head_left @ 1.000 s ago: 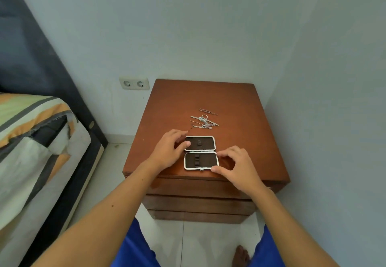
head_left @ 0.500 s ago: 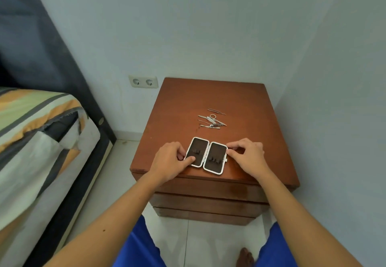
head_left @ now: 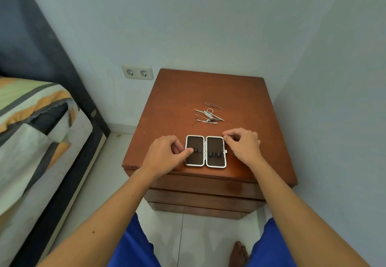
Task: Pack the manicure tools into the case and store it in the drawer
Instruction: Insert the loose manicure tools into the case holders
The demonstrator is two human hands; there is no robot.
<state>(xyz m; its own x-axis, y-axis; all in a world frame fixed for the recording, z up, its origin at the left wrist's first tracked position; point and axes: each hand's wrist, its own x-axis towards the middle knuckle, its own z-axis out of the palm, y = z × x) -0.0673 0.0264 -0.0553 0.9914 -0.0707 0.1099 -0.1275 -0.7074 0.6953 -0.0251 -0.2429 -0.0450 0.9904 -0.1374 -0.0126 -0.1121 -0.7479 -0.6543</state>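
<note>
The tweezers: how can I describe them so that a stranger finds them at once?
On the wooden nightstand, behind the open case, lies a cluster of metal tools. The tweezers lie farthest back, slightly apart: a thin, plain strip with no ring handle.

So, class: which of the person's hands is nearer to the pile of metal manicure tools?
Right. The right hand lies just in front of and slightly right of the manicure tools; the left hand sits further away, at the open case's left edge.
</note>
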